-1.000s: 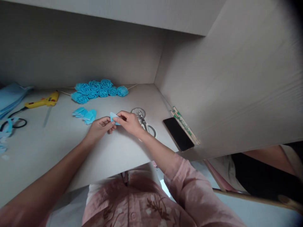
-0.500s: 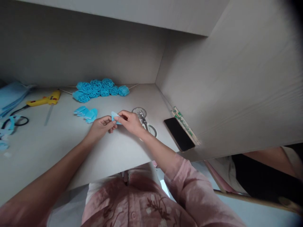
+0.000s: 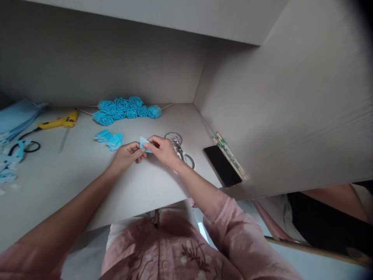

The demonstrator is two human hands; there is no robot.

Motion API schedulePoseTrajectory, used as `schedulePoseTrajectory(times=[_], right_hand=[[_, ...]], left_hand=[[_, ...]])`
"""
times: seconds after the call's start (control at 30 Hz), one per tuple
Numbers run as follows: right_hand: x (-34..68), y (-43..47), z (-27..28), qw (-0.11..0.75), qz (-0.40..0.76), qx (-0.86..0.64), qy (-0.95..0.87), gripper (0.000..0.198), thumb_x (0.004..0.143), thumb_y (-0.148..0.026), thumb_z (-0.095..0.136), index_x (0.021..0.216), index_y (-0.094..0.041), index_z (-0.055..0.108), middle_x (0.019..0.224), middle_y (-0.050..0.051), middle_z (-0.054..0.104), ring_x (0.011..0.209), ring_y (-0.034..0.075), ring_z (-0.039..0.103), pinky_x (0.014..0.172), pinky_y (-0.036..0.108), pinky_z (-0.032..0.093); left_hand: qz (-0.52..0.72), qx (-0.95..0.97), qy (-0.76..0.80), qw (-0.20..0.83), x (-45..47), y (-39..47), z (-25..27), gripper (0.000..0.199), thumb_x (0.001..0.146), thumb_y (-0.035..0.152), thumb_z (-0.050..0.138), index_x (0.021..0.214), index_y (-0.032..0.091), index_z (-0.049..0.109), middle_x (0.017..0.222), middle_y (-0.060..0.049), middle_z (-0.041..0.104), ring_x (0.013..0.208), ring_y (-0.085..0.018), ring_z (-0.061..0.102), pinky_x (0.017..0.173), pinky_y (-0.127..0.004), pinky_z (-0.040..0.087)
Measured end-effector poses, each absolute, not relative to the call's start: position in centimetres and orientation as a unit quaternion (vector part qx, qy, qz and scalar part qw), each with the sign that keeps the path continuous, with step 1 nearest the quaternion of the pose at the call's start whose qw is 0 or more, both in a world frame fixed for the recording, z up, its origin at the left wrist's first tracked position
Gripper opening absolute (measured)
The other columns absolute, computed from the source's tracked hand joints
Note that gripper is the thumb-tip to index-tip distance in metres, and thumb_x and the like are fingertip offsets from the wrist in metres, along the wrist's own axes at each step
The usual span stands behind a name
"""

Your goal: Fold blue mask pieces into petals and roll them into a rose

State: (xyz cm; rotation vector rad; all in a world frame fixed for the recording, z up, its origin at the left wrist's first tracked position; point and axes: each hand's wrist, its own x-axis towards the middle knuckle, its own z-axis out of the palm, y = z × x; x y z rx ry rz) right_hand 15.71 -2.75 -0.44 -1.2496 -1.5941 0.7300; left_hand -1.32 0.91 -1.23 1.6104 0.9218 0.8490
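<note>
A small light-blue piece of crepe paper or fabric (image 3: 143,141) is pinched between my two hands above the desk. My left hand (image 3: 128,153) grips its lower left side with closed fingers. From the right, my right hand (image 3: 162,149) presses it between thumb and fingertips, covering part of it. More cut blue pieces (image 3: 109,140) lie in a small pile just beyond my left hand. Scissors (image 3: 181,151) with pale handles rest beside my right hand, partly behind it, near a roll of tape (image 3: 173,137).
Several blue handmade roses (image 3: 121,111) on thin sticks lie at the back. Left are a yellow glue gun (image 3: 58,121), folded blue sheets (image 3: 21,116) and scraps (image 3: 8,171). A phone (image 3: 222,166) and thin packets (image 3: 230,154) lie by the right wall. Another person's arm (image 3: 339,200) shows at lower right.
The view has shifted slightly, so the desk things sit a little farther right. Both hands keep hold of the blue piece, with hardly any change in their grip.
</note>
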Motion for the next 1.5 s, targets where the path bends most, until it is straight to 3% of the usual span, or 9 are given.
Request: schedulePoseTrajectory(times=[0.5,1.17,1.37,1.5], right_hand=[[15.76,-3.01,-0.09,0.475,0.289,-0.511,-0.655,0.028,0.086,-0.045,0.057,0.078,-0.019,0.06,0.064,-0.005,0.049,0.062,0.01,0.043,0.061,0.023,0.033],[15.75,-2.99,-0.31,0.482,0.286,-0.509,-0.653,0.027,0.087,-0.044,0.058,0.078,-0.019,0.06,0.063,-0.005,0.048,0.061,0.01,0.042,0.06,0.023,0.032],[15.79,-3.04,-0.21,0.484,0.305,-0.504,-0.647,0.031,0.084,-0.051,0.062,0.086,-0.02,0.061,0.066,-0.006,0.051,0.061,0.01,0.043,0.06,0.023,0.033],[15.69,-2.86,-0.44,0.482,0.287,-0.521,-0.644,0.03,0.081,-0.048,0.065,0.074,-0.02,0.055,0.063,-0.006,0.047,0.059,0.009,0.039,0.058,0.023,0.031]], left_hand=[[0.353,0.673,0.374,0.531,-1.18,0.79,-1.11,0.037,0.072,0.051,0.071,0.068,0.017,0.057,0.065,-0.002,0.067,0.049,-0.01,0.054,0.05,-0.024,0.044],[0.359,0.657,0.373,0.548,-1.1,0.79,-1.18,0.035,0.07,0.048,0.073,0.067,0.017,0.056,0.063,-0.001,0.066,0.048,-0.009,0.052,0.048,-0.023,0.041],[0.36,0.656,0.373,0.549,-1.06,0.81,-1.31,0.03,0.072,0.043,0.07,0.068,0.016,0.058,0.062,0.0,0.064,0.048,-0.008,0.052,0.048,-0.022,0.04],[0.353,0.666,0.368,0.545,-0.99,0.77,-1.53,0.025,0.072,0.039,0.068,0.068,0.016,0.058,0.062,0.001,0.063,0.047,-0.007,0.051,0.048,-0.021,0.04]])
